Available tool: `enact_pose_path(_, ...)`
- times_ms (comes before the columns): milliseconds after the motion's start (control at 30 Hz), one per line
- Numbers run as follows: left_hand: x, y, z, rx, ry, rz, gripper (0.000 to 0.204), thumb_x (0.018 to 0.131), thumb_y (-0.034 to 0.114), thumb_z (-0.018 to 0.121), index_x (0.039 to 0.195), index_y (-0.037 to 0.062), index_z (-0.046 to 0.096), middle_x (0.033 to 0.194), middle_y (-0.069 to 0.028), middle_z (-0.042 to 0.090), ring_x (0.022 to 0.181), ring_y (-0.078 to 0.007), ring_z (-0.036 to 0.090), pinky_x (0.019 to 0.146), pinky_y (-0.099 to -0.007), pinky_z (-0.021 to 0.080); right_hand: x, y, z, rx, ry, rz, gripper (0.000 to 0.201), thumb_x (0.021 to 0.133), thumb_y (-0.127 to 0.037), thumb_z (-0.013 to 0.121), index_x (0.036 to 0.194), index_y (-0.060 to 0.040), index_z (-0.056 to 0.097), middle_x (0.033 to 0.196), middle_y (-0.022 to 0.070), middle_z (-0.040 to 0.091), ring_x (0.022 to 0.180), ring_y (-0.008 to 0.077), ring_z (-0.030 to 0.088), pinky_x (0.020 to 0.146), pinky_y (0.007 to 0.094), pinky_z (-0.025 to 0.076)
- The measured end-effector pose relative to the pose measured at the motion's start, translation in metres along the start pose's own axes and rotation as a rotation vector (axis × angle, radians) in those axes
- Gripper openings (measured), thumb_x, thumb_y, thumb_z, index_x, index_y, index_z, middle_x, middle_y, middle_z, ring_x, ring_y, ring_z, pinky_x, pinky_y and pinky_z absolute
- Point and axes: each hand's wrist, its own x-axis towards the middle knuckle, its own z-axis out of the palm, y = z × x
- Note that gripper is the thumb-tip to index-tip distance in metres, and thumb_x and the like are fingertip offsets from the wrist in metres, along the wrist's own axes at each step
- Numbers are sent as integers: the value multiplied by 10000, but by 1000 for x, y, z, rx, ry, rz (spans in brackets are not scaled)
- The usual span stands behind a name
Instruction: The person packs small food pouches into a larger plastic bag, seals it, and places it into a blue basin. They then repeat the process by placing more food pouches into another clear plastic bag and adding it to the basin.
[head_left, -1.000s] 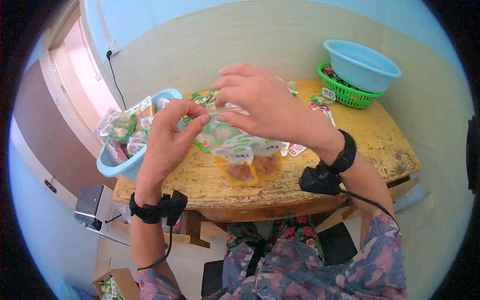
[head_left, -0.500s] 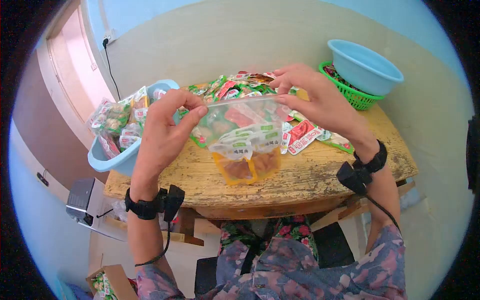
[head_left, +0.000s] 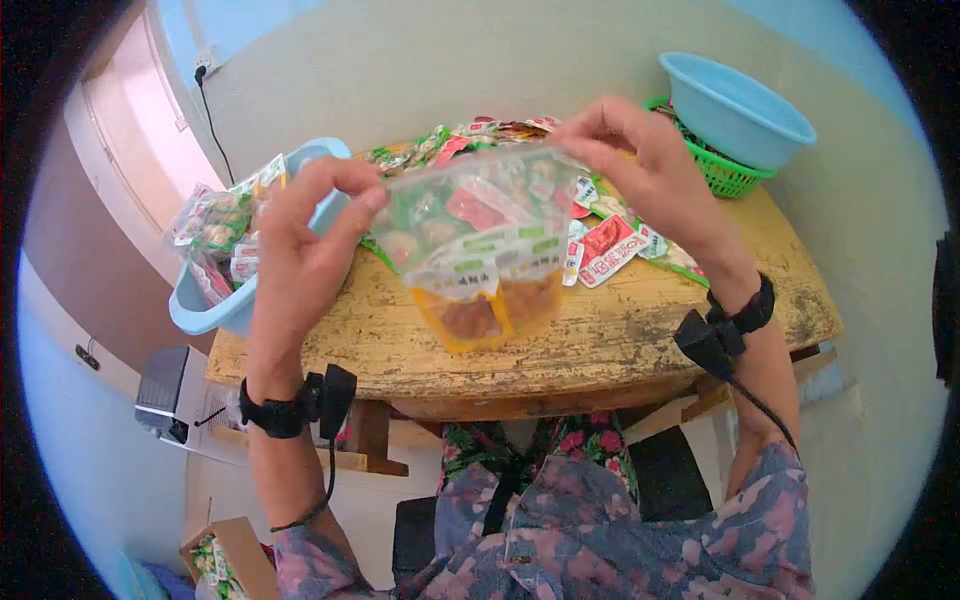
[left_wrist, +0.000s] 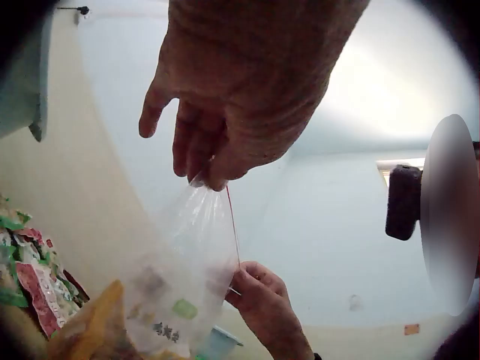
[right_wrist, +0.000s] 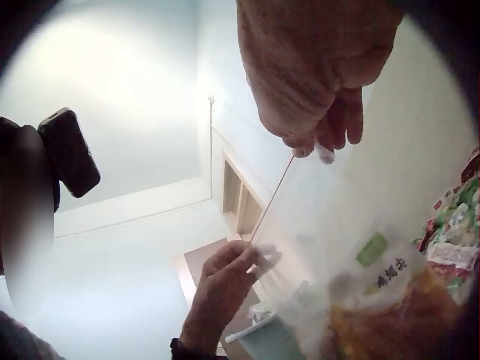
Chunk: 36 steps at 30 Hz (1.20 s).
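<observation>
Held up over the table's near side is a clear zip-top plastic bag [head_left: 430, 225] with a thin red line along its top edge. Inside it sit several packets of brown food [head_left: 470, 318] with white and green labels. My left hand [head_left: 305, 225] pinches the bag's top left corner between thumb and fingers. At the opposite corner, my right hand [head_left: 655, 170] pinches the same edge, which is stretched straight between both hands. In the left wrist view, the plastic gathers into creases under the left fingertips [left_wrist: 214, 176]. The right wrist view shows the red edge running taut between the hands.
A blue basin [head_left: 200, 315] piled with filled bags stands at the table's left. Loose snack packets [head_left: 610, 250] lie behind and right of the bag. Back right, a blue basin [head_left: 738, 110] rests on a green basket [head_left: 735, 175]. A cardboard box [head_left: 240, 560] of packets sits on the floor.
My right hand has slid rightward along the bag's top edge to its right corner. The bag's top has spread wide, and both hands have risen slightly in the head view.
</observation>
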Motion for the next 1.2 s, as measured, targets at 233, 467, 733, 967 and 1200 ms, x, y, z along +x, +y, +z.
enact_pose_path(233,-8,-7,0,-179,3,-123,102,965,73,700,1007,-19,684,1003,-31,700,995,-108,619,913,-275,478,-11,0,6,72,-5,24,207,992,-213,671,1006,-6,683,869,40,678,825,122,621,746,300,518)
enact_pose_path(467,-20,-15,-1,-439,-32,-253,268,955,54,694,1204,-40,658,1139,-53,714,1134,-175,643,1023,-326,486,-12,7,16,126,28,-3,189,1006,-194,663,1022,-8,693,878,24,681,821,95,606,729,274,506)
enact_pose_path(733,-57,-33,34,-528,-311,-341,444,999,172,659,1404,-7,619,1343,-105,683,1264,-197,601,1108,-358,442,-12,3,16,203,12,14,173,1027,-176,635,1043,-12,691,916,6,691,833,79,606,737,256,506)
enact_pose_path(967,-56,-35,45,-520,-161,-342,305,1037,179,638,1272,5,724,1224,-80,747,1137,-125,650,1029,-299,492,-10,-6,15,217,105,50,177,1024,-167,636,1041,3,683,917,28,689,833,84,614,737,257,505)
enact_pose_path(1200,-61,-36,46,-476,-198,-397,353,1014,166,667,1320,-9,686,1253,-115,731,1158,-159,656,1027,-316,504,-18,8,21,194,81,91,158,1023,-158,643,1029,-5,681,921,33,692,839,85,615,722,261,502)
